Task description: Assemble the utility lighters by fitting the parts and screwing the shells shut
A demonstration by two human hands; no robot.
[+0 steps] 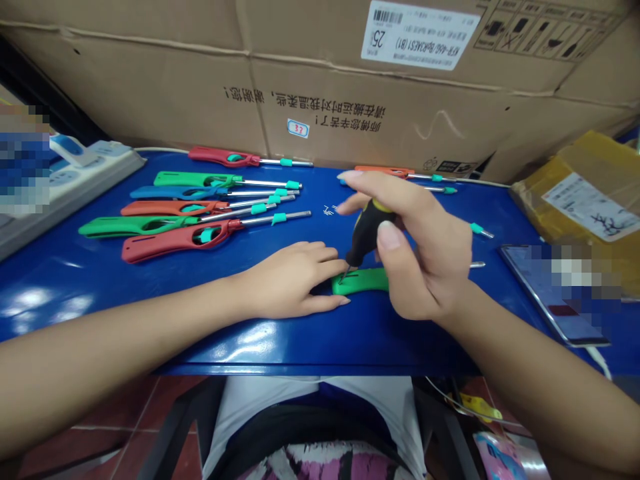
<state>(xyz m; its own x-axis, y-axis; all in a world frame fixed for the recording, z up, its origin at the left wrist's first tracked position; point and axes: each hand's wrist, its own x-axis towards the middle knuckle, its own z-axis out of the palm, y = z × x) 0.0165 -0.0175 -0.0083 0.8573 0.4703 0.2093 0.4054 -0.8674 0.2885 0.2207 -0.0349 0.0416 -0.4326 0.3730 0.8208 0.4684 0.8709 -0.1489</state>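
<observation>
In my right hand (425, 247) is a short black-and-yellow screwdriver (367, 230), pinched by its handle and tilted, its tip at the butt end of a green gas lighter (363, 281). That lighter lies flat, its middle hidden under my right hand and its metal tip showing beyond. My left hand (303, 280) rests on the table, index finger and thumb gripping either side of the lighter's butt. To the left lie several long-nosed lighters, among them a red one (173, 241), a green one (135, 227) and a blue one (170, 193).
Small white slivers (329, 210) lie mid-table. A cardboard box (200, 80) walls off the back. An orange lighter (380, 172) lies before it. A phone (540, 287) and a taped yellow parcel (585, 187) are at right, a power strip (95, 170) at left.
</observation>
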